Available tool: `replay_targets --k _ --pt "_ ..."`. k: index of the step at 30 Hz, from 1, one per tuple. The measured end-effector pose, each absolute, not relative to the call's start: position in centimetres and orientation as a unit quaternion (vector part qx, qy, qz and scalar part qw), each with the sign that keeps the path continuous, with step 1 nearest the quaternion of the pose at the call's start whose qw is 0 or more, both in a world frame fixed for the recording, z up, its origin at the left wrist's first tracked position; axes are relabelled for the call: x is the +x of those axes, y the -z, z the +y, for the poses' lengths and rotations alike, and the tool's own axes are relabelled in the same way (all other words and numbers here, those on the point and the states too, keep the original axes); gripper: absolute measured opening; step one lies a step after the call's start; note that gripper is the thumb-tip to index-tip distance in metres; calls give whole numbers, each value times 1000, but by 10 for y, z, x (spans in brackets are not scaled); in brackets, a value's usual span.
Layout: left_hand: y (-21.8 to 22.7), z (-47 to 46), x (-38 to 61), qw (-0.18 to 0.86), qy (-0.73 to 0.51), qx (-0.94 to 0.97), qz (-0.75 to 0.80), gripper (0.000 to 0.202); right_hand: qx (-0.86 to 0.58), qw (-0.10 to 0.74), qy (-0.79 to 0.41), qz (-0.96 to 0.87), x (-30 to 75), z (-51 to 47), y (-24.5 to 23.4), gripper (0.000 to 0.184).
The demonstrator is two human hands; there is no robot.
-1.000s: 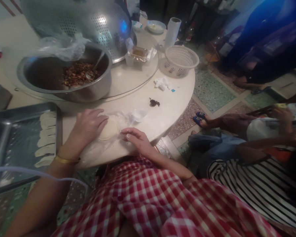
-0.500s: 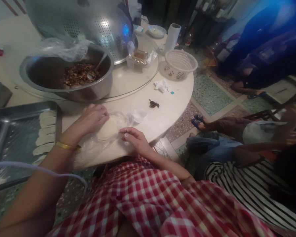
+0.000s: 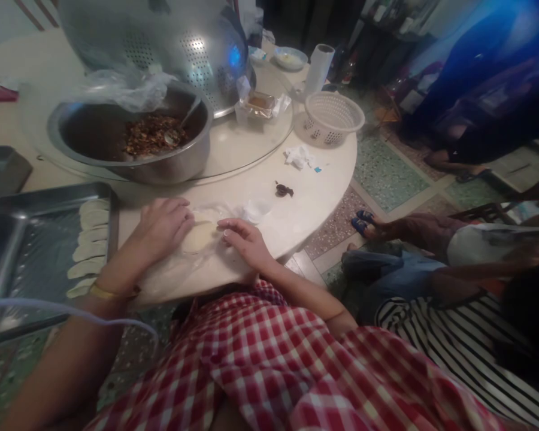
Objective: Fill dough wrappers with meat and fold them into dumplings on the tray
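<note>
A round pale dough wrapper [image 3: 200, 236] lies on clear plastic near the front edge of the round white table [image 3: 309, 185]. My left hand [image 3: 161, 226] rests on the wrapper's left side with curled fingers touching it. From the right, my right hand [image 3: 246, 240] touches the wrapper's edge with its fingertips, fingers loosely bent. Neither hand has lifted the wrapper.
A steel bowl of dark filling [image 3: 135, 140] with a spoon sits behind my hands, a big colander [image 3: 170, 48] beyond. A metal tray [image 3: 40, 245] with several folded dumplings [image 3: 90, 245] lies left. A white basket [image 3: 332, 117] stands back right. A person in stripes [image 3: 467, 341] sits right.
Both hands have drawn closer together over the dough wrapper; my right hand slid up and left onto its edge. The view shifted slightly.
</note>
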State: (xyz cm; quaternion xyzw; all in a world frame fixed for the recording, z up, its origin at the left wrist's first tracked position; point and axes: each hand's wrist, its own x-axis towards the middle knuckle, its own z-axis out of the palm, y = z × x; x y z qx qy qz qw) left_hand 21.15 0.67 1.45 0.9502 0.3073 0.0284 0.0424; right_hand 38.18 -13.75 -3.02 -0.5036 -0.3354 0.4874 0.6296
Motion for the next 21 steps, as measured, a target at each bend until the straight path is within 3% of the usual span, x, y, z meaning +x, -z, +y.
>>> replay_targets --k 5,10,14,21 --pt "-3 -2 198 51 -78 946 311 30 -571 566 -297 -515 384 -124 27 20" --pt "7 0 196 64 -120 937 322 36 -613 396 -158 -665 381 -99 30 26" --pt "9 0 197 92 -141 931 325 39 -613 319 -126 -712 377 -86 31 25" --pt "3 -11 188 186 -165 914 320 48 -608 327 -173 -702 372 -90 15 19"
